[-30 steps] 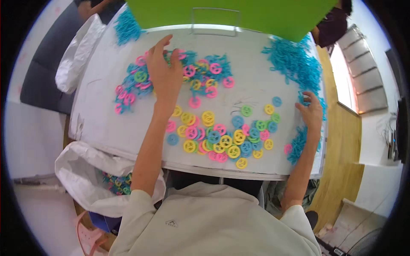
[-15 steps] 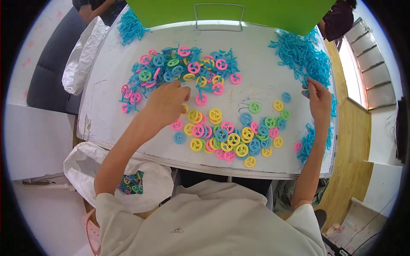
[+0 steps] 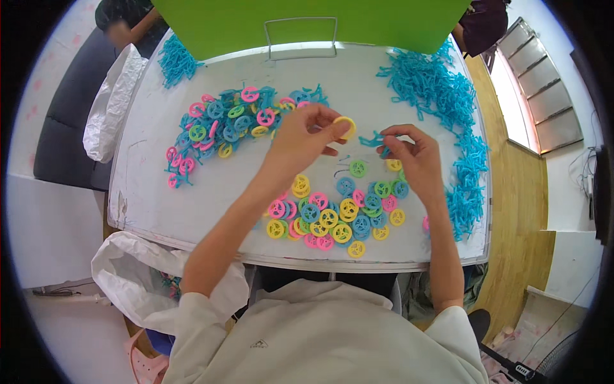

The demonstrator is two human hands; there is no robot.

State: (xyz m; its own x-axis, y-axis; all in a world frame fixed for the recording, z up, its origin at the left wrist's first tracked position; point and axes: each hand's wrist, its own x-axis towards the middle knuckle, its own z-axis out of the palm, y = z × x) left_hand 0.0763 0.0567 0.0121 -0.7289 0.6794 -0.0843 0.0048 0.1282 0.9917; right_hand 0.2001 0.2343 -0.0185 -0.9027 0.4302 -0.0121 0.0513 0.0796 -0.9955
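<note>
Above the middle of the white table, my left hand [image 3: 306,137] pinches a small yellow spoked wheel [image 3: 346,128] by its rim. Just right of it, my right hand [image 3: 414,157] grips a small teal forked plastic piece [image 3: 369,139] that points toward the wheel. The two parts are apart. Loose spoked wheels [image 3: 328,218] in yellow, pink, blue and green lie below my hands. To the left spreads a heap of wheels joined to teal pieces [image 3: 238,121], partly hidden behind my left hand.
Piles of loose teal pieces [image 3: 425,83] cover the table's right side, with a smaller pile [image 3: 177,62] at the far left. A green panel [image 3: 211,29] with a wire stand [image 3: 300,56] borders the back. An open white sack [image 3: 128,265] sits near left. Other people's arms [image 3: 142,29] show beyond.
My left hand has moved right from the heap and now holds a yellow wheel. My right hand has come left from the right-hand piles with a teal piece. The view has shifted slightly.
</note>
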